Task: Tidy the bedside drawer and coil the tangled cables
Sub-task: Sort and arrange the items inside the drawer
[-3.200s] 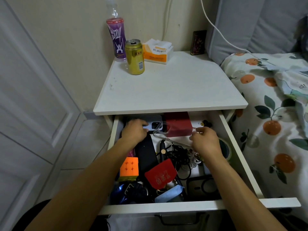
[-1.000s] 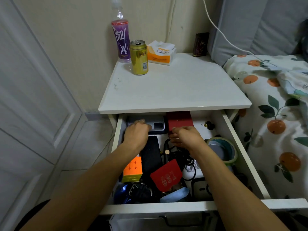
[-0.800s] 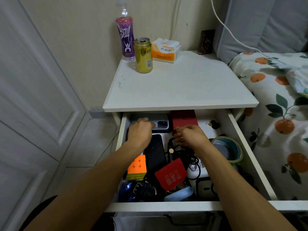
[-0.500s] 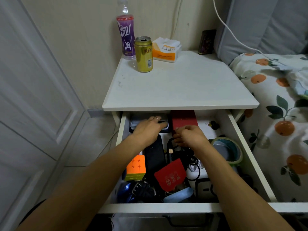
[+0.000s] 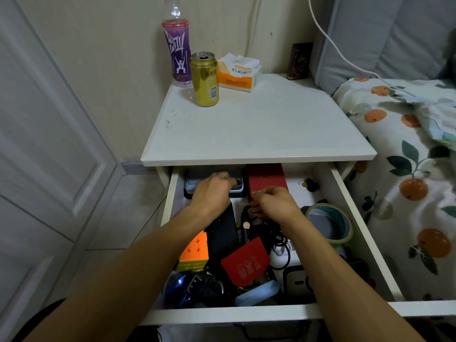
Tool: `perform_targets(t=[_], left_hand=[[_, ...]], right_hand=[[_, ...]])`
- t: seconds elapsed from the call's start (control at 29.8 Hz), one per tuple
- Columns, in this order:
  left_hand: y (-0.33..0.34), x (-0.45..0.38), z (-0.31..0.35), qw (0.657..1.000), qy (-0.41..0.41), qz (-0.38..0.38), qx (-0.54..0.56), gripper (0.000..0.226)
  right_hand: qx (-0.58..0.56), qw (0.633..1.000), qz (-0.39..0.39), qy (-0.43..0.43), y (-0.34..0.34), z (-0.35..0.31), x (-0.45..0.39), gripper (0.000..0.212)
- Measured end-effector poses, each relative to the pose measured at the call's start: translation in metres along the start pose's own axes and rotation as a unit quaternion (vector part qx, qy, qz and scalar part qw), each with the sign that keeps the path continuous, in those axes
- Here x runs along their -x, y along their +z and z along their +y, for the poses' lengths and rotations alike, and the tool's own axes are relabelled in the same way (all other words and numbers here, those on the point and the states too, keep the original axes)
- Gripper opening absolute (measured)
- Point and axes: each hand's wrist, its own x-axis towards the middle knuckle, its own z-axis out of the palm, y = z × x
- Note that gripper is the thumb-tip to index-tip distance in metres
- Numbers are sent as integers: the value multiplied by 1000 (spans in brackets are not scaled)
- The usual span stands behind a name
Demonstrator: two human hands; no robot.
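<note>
The white bedside drawer (image 5: 359, 233) stands pulled out and is full of clutter. A tangle of black cables (image 5: 270, 234) lies in its middle. My right hand (image 5: 275, 204) sits over the tangle's far end, fingers curled and pinching a black cable just in front of a red box (image 5: 266, 177). My left hand (image 5: 212, 191) lies on a dark phone (image 5: 191, 187) at the back left, its fingers bent over the phone's right end. Both forearms hide parts of the drawer's contents.
The drawer also holds an orange puzzle cube (image 5: 195, 250), a long black case (image 5: 223, 233), a red card (image 5: 244, 264), a tape roll (image 5: 332, 224) and a white adapter (image 5: 281, 255). On the nightstand top (image 5: 259, 129) stand a can (image 5: 204, 79), a bottle (image 5: 177, 50) and tissues (image 5: 238, 72). A bed (image 5: 407, 169) lies to the right.
My right hand has moved left from the drawer's right side onto the cable tangle beside the red box. My left hand has slid right along the phone.
</note>
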Motion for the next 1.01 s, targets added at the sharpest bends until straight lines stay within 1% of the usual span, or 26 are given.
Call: perform_targets(t=[0.1,0.2,0.3,0.37,0.5,0.67,0.87,1.01], left_hand=[[1,-2,-1,1000,-3,8,10,45],[4,-3,0,1000,-14,-16,8,45],[4,-6,1,999,-17,-26,10,37],[2,-8,4,999,-3,-34,-11,36],[-2,-14,9,994,51,-76,-60,42],[-7,-18,6,988,69,-91,-100,40],[-5,-14,9,990,37,-102,-89,45],[-8,-7,12,989,33,-101,-98,59]], right_hand=[[3,1000,0,-1,0,0,-1,11],[10,1000,2,-3,0,1,-2,11],[23,1000,2,-4,0,1,-3,11],[27,1000,2,-4,-1,1,-3,11],[25,1000,1,-6,-2,2,-3,12],[21,1000,-3,-7,-3,1,-3,11],[102,994,19,-24,-10,5,-3,12],[154,986,24,-62,-17,0,5,11]])
